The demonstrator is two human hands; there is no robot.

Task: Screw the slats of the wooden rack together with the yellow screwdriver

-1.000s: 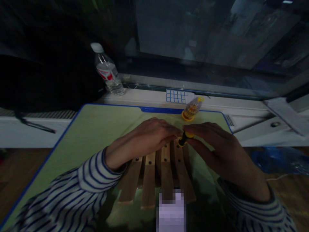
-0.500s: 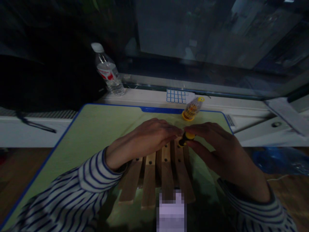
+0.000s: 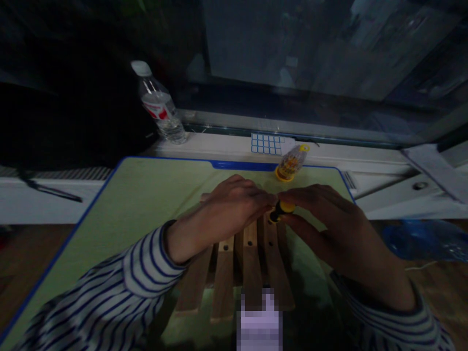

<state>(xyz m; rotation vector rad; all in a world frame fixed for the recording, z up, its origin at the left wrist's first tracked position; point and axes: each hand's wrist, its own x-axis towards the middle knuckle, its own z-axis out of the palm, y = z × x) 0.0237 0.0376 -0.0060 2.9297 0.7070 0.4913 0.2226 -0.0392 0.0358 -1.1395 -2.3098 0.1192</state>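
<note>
Blue-edged, the bench [image 3: 142, 190] carried wooden slats [image 3: 224, 292] whose length ran away from me; my right hand [image 3: 340, 234] pinched a stubby yellow-and-black tool [image 3: 287, 207], slanted down-left over their right side, my left hand [image 3: 234, 207] beside it, its hold hidden

The head camera looks forward and down. The left hand [image 3: 236, 204] and right hand [image 3: 340, 229] sit close below

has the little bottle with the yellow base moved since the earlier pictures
No: the little bottle still stands by the right end of the blue strip on the table's far edge.
</note>
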